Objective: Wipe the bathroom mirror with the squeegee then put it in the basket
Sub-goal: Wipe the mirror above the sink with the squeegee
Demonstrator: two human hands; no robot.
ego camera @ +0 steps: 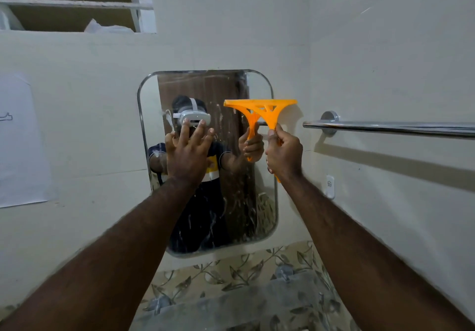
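A rounded rectangular mirror [231, 215] hangs on the cream wall, streaked with water drops. My right hand [284, 154] grips the handle of an orange squeegee [261, 109], held upright with its blade at the top, over the mirror's upper right edge. My left hand [189, 151] lies flat with fingers spread against the upper left of the glass. The mirror reflects a person wearing a white headset. A grey see-through basket [231, 310] hangs on suction cups below the mirror, blurred.
A chrome towel bar [385, 126] runs along the right wall at squeegee height. A white wall hook [329, 186] sits under it. A paper sheet [20, 140] is taped at the left. A window opening [74, 2] is up high. Leaf-patterned tiles [231, 271] lie below the mirror.
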